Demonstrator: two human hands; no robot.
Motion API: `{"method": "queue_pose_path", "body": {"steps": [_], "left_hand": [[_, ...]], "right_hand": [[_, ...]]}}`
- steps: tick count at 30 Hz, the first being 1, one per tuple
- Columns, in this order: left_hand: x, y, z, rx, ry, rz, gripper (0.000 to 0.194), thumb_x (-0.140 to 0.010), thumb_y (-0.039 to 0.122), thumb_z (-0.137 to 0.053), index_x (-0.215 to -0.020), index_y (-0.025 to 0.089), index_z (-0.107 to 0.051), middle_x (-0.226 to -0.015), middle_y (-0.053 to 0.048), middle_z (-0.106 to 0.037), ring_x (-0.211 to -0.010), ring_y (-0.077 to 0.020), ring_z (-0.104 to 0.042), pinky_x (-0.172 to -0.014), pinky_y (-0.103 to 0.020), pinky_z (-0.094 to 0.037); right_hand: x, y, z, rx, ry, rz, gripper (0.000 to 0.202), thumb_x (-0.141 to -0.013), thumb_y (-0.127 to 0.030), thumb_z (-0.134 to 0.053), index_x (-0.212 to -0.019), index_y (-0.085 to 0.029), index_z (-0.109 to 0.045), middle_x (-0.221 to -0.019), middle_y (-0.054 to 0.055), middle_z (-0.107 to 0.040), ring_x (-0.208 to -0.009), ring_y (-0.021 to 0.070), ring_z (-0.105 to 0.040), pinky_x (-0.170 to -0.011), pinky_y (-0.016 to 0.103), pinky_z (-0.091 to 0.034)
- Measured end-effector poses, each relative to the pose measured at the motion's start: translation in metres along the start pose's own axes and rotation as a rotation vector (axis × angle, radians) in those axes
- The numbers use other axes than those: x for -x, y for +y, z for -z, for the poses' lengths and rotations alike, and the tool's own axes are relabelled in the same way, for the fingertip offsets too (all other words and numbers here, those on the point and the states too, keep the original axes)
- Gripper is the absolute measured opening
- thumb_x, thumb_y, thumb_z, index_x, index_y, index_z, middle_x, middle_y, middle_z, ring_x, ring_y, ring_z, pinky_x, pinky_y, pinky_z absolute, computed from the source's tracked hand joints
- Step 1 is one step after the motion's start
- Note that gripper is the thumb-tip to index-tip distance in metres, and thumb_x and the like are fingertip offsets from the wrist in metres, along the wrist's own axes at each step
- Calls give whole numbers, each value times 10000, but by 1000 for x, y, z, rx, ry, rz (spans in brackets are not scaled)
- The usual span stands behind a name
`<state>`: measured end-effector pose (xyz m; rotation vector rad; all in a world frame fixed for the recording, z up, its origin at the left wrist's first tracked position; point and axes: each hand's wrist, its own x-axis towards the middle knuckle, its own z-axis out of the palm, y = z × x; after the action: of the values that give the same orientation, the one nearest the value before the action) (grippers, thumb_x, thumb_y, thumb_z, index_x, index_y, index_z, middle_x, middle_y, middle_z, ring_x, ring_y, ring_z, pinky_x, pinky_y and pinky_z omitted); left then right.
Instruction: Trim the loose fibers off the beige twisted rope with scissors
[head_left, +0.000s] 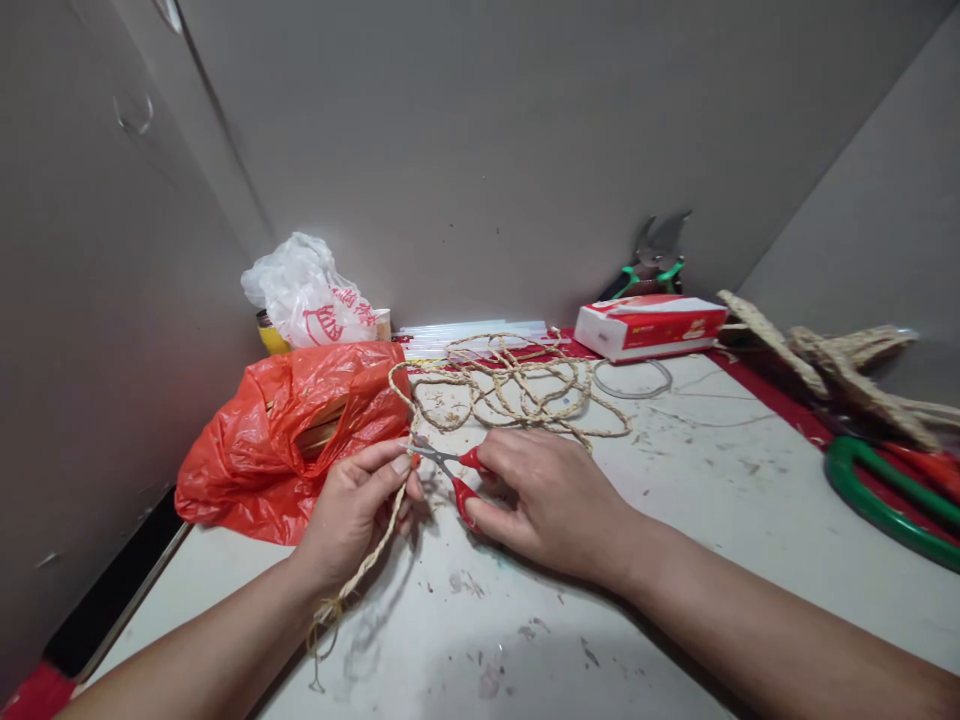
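Right hand [551,500] around scissors [450,470] (red-handled)

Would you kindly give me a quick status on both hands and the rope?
Left hand pinching rope. Right hand holding scissors, blades at rope. Orange bag beside left hand.

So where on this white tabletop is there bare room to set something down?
Bare room: the near white tabletop below both forearms, and right of the right hand up to the green ring. Crowded: the coiled straw rope, orange plastic bag and red-white carton behind.
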<state>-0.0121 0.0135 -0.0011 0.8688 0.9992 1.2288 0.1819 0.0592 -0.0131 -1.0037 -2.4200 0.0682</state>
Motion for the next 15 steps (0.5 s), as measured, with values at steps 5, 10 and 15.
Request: {"method": "queue_pose_path", "body": {"steps": [5, 10, 15], "left_hand": [[0, 1, -1, 12, 30, 7, 254, -744, 272, -707, -947, 125, -664, -591, 3, -594, -447, -55, -438, -433, -182, -374], [-1, 2, -3, 43, 36, 28, 235, -732, 268, -717, -910, 125, -662, -594, 4, -591, -444, -54, -439, -422, -180, -370], [-2, 2, -3, 82, 35, 38, 218, -732, 240, -715, -900, 112, -661, -583, 7, -574, -439, -45, -409, -414, -172, -364]], "right_hand": [[0, 2, 0, 105, -17, 9, 225, -799, -373, -523, -732, -177, -610, -690, 37, -596, -659, 168, -508, -632, 303, -293], [-2, 4, 0, 170, -27, 62, 234, -841, -335, -536, -693, -174, -620, -651, 39, -601, -618, 165, -511, -623, 312, -291], [-2, 4, 1, 201, -23, 74, 231, -846, -323, -546, -690, -171, -621, -646, 37, -601, -610, 163, -515, -620, 312, -281]]}}
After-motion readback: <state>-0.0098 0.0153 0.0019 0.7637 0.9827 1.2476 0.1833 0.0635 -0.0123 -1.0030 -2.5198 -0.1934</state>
